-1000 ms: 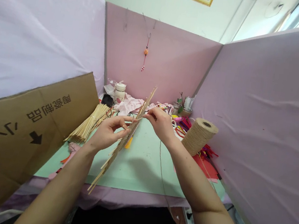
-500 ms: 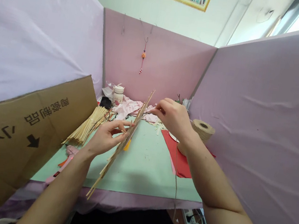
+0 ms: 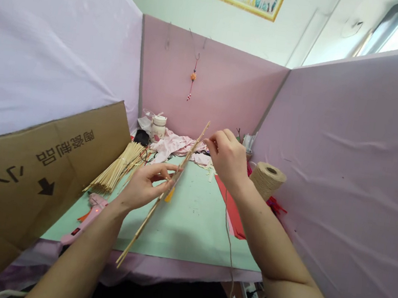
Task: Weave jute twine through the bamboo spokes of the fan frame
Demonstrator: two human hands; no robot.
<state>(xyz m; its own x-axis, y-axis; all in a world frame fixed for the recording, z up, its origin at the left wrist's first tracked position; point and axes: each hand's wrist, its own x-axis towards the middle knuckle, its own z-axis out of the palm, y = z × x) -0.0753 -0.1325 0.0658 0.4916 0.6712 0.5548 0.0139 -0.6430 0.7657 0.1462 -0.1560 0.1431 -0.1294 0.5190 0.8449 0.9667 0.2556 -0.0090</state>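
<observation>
Bare left hand (image 3: pixel 147 186) is pinching a narrow row of pale, slender wooden sticks (image 3: pixel 140 231) between thumb and fingers, and the row is slanting from 1 o'clock down to 7 o'clock above the pale green, flat tabletop (image 3: pixel 194 237). At its 2 o'clock, the bare right hand (image 3: pixel 228 157) is hovering near the upper end of the sticks, its fingers curling together; whether they are gripping anything, the view is not telling. At the right hand's 6 o'clock, a thin beige twine strand (image 3: pixel 229 237) is hanging past the table's near edge, and between its 3 and 4 o'clock a thick, cylindrical spool of beige twine (image 3: pixel 266 182) is leaning.

Around the left hand, a tied bundle of pale, thin wooden sticks (image 3: pixel 114 169) is lying between 9 and 10 o'clock, and a pink plastic glue gun (image 3: pixel 96 207) with a glowing red light is resting at 8 o'clock. A white, lidded, cylindrical jar (image 3: pixel 158 127) is standing at 12 o'clock. A flat red sheet (image 3: pixel 235 218) is lying at 3 o'clock, partly disappearing behind the right forearm.
</observation>
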